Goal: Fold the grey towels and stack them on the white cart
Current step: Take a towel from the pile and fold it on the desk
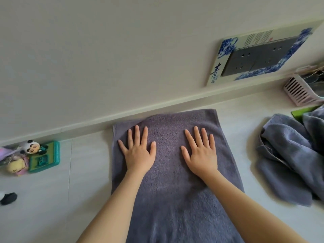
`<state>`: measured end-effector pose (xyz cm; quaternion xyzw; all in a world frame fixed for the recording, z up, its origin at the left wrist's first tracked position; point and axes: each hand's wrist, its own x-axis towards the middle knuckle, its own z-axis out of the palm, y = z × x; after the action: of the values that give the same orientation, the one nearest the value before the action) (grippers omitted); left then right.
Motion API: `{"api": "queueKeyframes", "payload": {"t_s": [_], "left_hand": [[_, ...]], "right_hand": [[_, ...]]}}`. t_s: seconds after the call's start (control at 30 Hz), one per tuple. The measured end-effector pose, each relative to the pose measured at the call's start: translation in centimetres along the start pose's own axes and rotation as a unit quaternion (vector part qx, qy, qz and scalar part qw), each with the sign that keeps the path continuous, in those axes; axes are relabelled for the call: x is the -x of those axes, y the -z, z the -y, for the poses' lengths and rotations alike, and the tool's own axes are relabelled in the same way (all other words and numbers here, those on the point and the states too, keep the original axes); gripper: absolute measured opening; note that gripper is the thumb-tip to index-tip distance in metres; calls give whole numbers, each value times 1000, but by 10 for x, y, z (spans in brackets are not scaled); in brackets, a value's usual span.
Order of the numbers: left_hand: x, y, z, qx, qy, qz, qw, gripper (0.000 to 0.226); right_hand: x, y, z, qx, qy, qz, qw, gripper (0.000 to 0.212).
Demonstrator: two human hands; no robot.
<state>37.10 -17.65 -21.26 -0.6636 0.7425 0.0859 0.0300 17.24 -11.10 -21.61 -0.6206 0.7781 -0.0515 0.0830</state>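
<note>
A grey towel lies flat and long on the white surface, its far end against the wall's ledge. My left hand presses flat on its far left part with fingers spread. My right hand lies flat on its far right part, fingers straight. A heap of crumpled grey towels sits at the right. The white cart is not in view.
Small toys, a panda figure and a green box, stand at the left by the wall. A pink slatted basket and a wall socket panel are at the upper right. A dark object lies at the left edge.
</note>
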Motion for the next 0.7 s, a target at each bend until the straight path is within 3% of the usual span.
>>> {"api": "queueKeyframes", "payload": {"t_s": [0.3,0.4,0.47,0.5,0.6,0.7], "left_hand": [[63,-4,4,20,145,3,989,83],[60,4,2,41,88,-14,995,78],[50,2,10,9,31,2,999,69],[46,0,19,1,41,12,999,67],[45,-3,53,16,153,-9,988,64],[47,2,67,22,173,17,985,64]], "right_hand": [[22,3,12,23,109,-10,994,64],[3,11,32,-3,131,-23,991,65],[-15,11,39,-7,170,5,985,65],[-24,8,36,2,172,24,985,66],[-37,0,13,22,97,42,994,67],[-40,5,-3,31,30,58,997,64]]}}
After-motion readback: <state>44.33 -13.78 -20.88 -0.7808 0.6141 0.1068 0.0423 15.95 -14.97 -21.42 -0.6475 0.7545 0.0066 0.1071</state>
